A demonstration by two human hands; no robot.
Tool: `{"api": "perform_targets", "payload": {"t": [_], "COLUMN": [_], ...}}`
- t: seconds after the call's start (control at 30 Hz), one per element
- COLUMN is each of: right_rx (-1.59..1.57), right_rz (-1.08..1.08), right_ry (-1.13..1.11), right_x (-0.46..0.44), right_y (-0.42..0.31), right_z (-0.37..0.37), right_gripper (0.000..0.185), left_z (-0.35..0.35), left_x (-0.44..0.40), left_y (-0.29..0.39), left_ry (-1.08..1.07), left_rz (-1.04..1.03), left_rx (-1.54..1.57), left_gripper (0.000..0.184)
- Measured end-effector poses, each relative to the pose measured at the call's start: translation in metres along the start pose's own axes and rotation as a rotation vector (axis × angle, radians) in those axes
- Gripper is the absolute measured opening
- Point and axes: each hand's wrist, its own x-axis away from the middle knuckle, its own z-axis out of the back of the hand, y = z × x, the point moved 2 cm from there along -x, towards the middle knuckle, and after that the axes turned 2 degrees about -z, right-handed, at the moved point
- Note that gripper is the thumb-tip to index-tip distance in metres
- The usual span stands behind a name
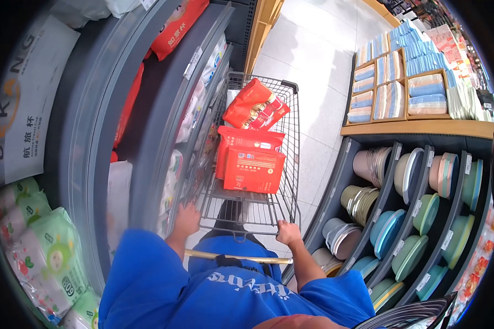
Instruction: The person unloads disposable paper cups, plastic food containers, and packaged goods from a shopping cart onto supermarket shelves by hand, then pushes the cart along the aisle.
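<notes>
A wire shopping cart stands in front of me, its tan handlebar crossing close to my body. My left hand is closed at the near left corner of the cart's basket, beside the shelf. At the near right corner, my right hand is wrapped in a fist around the rim. Inside the basket lie a red bag at the far end and red packages nearer me, overlapping each other. What the packages contain is hidden.
Dark shelving with packaged goods runs close along the left. Green-and-white tissue packs sit low there. On the right, a rack holds stacked basins, with folded towels above. The tiled aisle floor stretches ahead.
</notes>
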Motion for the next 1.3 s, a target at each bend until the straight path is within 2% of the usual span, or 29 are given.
{"api": "perform_targets", "payload": {"t": [0.23, 0.43, 0.63, 0.73, 0.83, 1.03, 1.3], "right_rx": [0.000, 0.010, 0.011, 0.015, 0.023, 0.027, 0.057], "right_rz": [0.006, -0.003, -0.007, 0.002, -0.001, 0.000, 0.014], "right_ry": [0.001, -0.018, -0.023, -0.013, -0.004, 0.026, 0.037], "right_x": [-0.005, -0.009, -0.014, -0.017, -0.020, -0.031, -0.040], "right_y": [0.003, 0.004, 0.007, 0.009, 0.013, 0.024, 0.036], "right_z": [0.007, 0.016, 0.024, 0.029, 0.031, 0.039, 0.061], "right_gripper": [0.032, 0.032, 0.032, 0.032, 0.032, 0.031, 0.030], "left_z": [0.006, 0.013, 0.018, 0.019, 0.022, 0.031, 0.040], "left_x": [-0.007, -0.015, -0.020, -0.022, -0.027, -0.040, -0.056], "left_y": [-0.002, -0.003, -0.004, -0.005, -0.005, -0.007, -0.003], "left_ry": [0.080, -0.020, 0.007, 0.091, 0.040, 0.125, 0.112], "left_rz": [-0.027, -0.002, -0.003, -0.014, 0.002, -0.023, -0.014], "left_rx": [-0.025, 0.000, -0.011, -0.024, 0.000, -0.041, -0.033], "left_gripper": [0.024, 0.026, 0.025, 0.023, 0.021, 0.019, 0.019]}}
